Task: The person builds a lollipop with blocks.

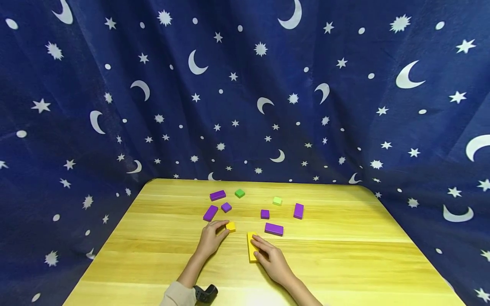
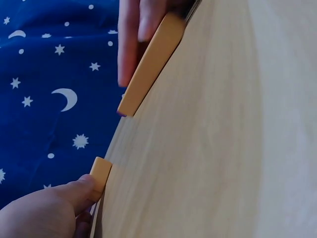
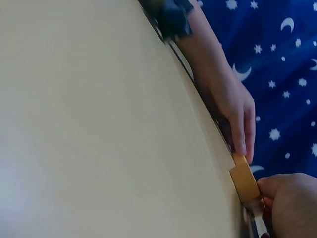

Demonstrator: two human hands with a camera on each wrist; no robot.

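Yellow blocks, one small and one long, lie on the wooden worktop (image 1: 344, 255) in the head view. Taking the long yellow block (image 1: 251, 250) as the centre of the clock, the small yellow block (image 1: 231, 227) sits near it at 10 o'clock. Of the hands, the left hand (image 1: 210, 239) pinches the small block between thumb and fingers; the right hand (image 1: 274, 262) grips the long one from its 3 o'clock side. A long purple block (image 1: 274, 229) lies at 2 o'clock, with another (image 1: 298, 211) farther out in that direction. At 1 o'clock are a purple cube (image 1: 265, 214) and, beyond it, a light green block (image 1: 277, 201). A darker green block (image 1: 239, 193) lies between 11 and 12, a second purple cube (image 1: 226, 207) and a long purple block (image 1: 217, 195) at 11, and one more (image 1: 210, 213) at 10. A black device (image 1: 206, 294) sits at the left wrist beside a beige sleeve (image 1: 178, 294). Behind hangs a blue curtain (image 1: 237, 106) printed with white moons and stars.

From the left wrist, the left thumb presses the small block between 7 and 8 o'clock, while the right hand holds the long block at 12.

From the right wrist, the long block shows end-on at 4 o'clock in the right hand, partly hiding the small block under the left fingertips. The black device is blurred at 12.
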